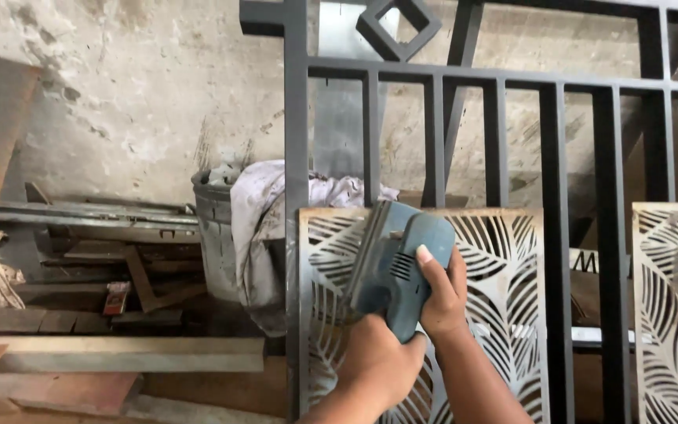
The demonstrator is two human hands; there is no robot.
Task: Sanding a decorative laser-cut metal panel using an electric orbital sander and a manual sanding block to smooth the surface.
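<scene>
A blue-grey hand-held power sander [392, 263] is pressed against a pale metal panel cut with a leaf pattern [504, 275], which is set in a dark grey barred gate frame [296, 157]. My right hand [442, 294] grips the sander's top and right side, thumb up along its body. My left hand [378, 365] holds the tool's lower end from below. A second leaf-cut panel [676, 314] stands at the far right of the frame.
A grey bucket [213, 235] draped with a dirty white cloth [264, 228] stands left of the gate. Metal bars and offcuts [96, 220] and planks [127, 353] lie on the floor at left. A stained concrete wall [143, 86] is behind.
</scene>
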